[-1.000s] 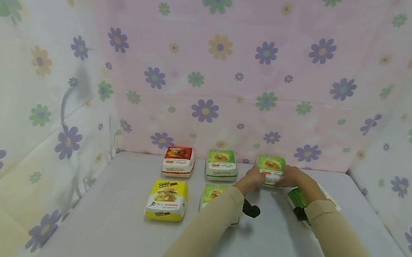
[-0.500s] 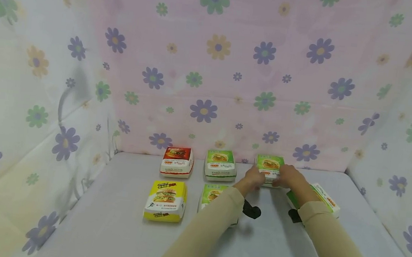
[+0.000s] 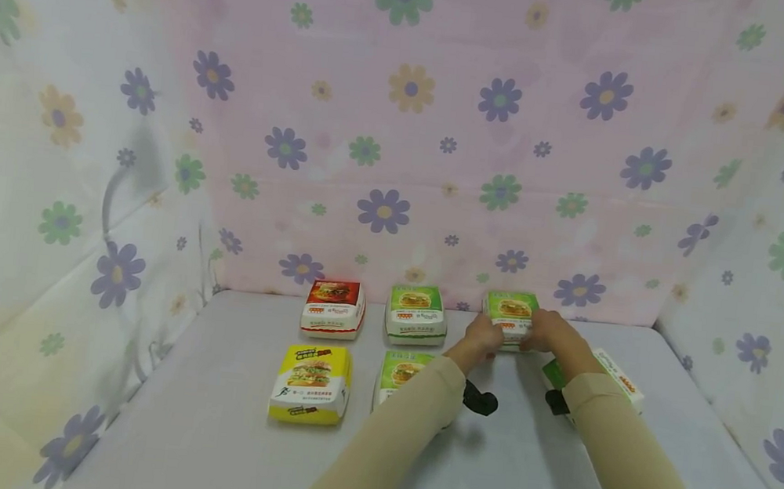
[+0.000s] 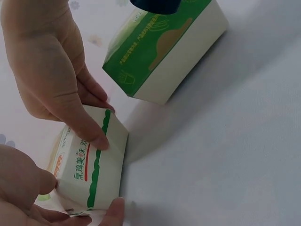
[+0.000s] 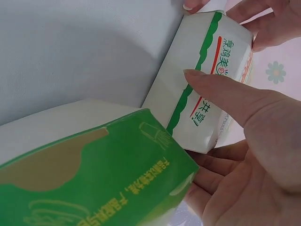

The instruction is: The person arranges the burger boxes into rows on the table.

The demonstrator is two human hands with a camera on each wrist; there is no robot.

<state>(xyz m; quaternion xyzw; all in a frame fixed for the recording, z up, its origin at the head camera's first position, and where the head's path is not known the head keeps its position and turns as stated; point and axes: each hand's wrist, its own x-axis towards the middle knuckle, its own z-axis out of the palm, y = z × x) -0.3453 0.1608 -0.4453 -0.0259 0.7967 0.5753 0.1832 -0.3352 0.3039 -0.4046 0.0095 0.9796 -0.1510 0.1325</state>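
Both hands hold a green-and-white burger box (image 3: 507, 330) at the back right of the table, one at each side. My left hand (image 3: 480, 341) grips its left side; in the left wrist view a fingertip (image 4: 115, 209) lies at the lower edge. My right hand (image 3: 556, 341) grips its right side, the thumb (image 5: 211, 84) across the white front face and the other fingers around the side. Beside my right forearm, a second green-and-white box (image 3: 616, 380) stands at an angle, partly hidden by the sleeve.
Left of the hands stand a red-and-white box (image 3: 332, 310) and a green box (image 3: 417, 315) at the back. In front of them are a yellow box (image 3: 310, 386) and another green box (image 3: 401, 371), partly behind my left sleeve. Flowered cloth (image 3: 386, 157) walls the table.
My right hand has closed in on the right side of the burger box, and the left has taken hold opposite. The box has shifted slightly up or back. The view has drifted a little.
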